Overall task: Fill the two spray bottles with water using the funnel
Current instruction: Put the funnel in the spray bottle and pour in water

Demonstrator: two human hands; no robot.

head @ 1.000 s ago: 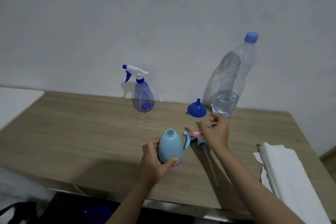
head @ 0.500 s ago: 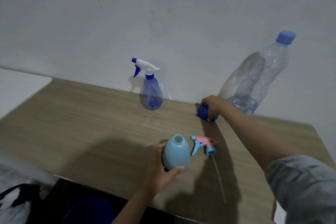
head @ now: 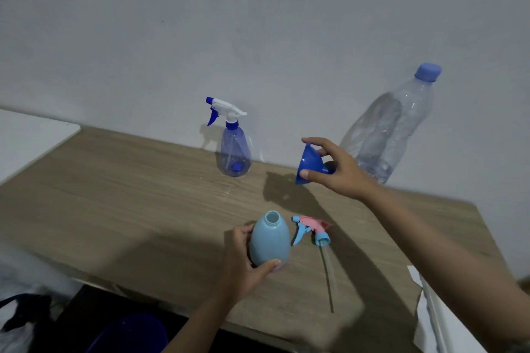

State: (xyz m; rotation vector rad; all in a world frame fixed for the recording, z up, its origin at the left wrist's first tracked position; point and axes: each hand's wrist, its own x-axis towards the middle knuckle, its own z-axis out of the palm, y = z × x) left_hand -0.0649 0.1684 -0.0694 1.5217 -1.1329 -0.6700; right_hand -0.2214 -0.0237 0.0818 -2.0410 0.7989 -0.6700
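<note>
My left hand (head: 243,262) grips a light blue spray bottle (head: 269,239) that stands upright on the wooden table (head: 120,195) with its neck uncapped. Its pink and light blue spray head (head: 312,231) lies on the table just to the right, dip tube pointing toward me. My right hand (head: 337,169) holds a dark blue funnel (head: 308,163) in the air, tilted on its side, above and behind the light blue bottle. A clear blue spray bottle (head: 233,152) with a white and blue trigger head stands by the wall. A large clear water bottle (head: 393,126) with a blue cap stands at the back right.
White folded paper or cloth (head: 438,321) lies at the table's right front edge. A white surface (head: 31,137) adjoins the table on the left. A dark blue round object (head: 129,335) sits below the table's front edge. A grey wall (head: 258,23) backs the table.
My right hand reached to the funnel near the water bottle, gripped it and lifted it off the table, tipping it sideways. My left hand stayed on the light blue bottle.
</note>
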